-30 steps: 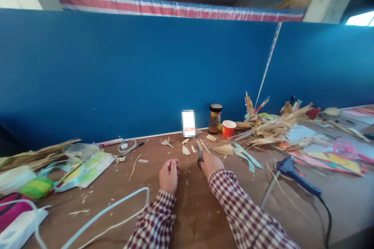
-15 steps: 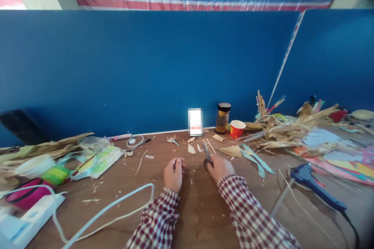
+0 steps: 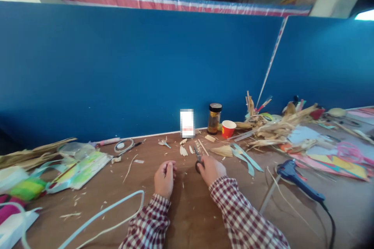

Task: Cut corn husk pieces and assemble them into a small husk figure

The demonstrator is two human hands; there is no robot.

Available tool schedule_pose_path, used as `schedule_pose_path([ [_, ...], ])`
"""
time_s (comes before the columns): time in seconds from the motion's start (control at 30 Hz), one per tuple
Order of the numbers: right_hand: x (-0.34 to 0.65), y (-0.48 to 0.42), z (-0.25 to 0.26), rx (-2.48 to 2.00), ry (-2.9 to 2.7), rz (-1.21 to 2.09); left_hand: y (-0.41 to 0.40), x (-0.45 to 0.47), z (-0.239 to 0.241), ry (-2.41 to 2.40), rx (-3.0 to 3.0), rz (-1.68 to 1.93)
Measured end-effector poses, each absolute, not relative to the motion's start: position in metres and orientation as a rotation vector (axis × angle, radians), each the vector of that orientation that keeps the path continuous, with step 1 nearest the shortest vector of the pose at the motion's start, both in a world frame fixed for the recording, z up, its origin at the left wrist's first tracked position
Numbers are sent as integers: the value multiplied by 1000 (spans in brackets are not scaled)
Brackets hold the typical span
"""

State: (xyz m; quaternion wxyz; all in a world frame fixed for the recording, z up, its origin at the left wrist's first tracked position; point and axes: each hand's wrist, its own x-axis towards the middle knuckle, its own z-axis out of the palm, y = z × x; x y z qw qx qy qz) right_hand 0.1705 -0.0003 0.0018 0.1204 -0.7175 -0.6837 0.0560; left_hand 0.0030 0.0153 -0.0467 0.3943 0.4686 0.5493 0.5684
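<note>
My right hand (image 3: pixel 213 169) is wrapped round the dark handle of a pair of scissors (image 3: pixel 198 155), whose blades point away over the brown table (image 3: pixel 187 218). Small pale shavings lie beside the blades. Left of it, my left hand (image 3: pixel 164 177) rests with its fingers curled in and the thumb on top; whatever it may hold is hidden. Just beyond the hands are pale petal-like pieces (image 3: pixel 183 151), a thin stick (image 3: pixel 203 147) and a flat piece of dry husk (image 3: pixel 222 151). A small flower-like piece (image 3: pixel 164 142) sits further left.
A dark-lidded jar (image 3: pixel 214 120) and a red paper cup (image 3: pixel 228 129) stand near the blue partition (image 3: pixel 146 66). Light-blue ribbon (image 3: pixel 245 157), a blue glue gun (image 3: pixel 299 179) and a husk pile (image 3: pixel 271 130) are on the right. A white cable (image 3: pixel 117 206) loops at left.
The view has turned to the right, so everything sits further left in the picture. Both hands keep nearly the same place and pose over the table.
</note>
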Motion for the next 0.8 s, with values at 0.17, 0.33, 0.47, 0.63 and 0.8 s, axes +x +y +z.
schedule_pose_path([
  [0.17, 168, -28, 26, -1834, -2050, 116, 15, 3, -44, 1375, 1193, 1455],
  [0.33, 206, -44, 47, -1930, -2017, 13, 14, 2, -41, 1386, 1191, 1455],
  [0.47, 236, -50, 50, -2036, -1983, -32, 15, 1, -41, 1410, 1196, 1440],
  [0.63, 234, -55, 44, -2071, -2023, -20, 17, -1, -44, 1413, 1196, 1430],
  [0.8, 229, -51, 43, -2051, -2053, -54, 16, -1, -45, 1393, 1195, 1434],
])
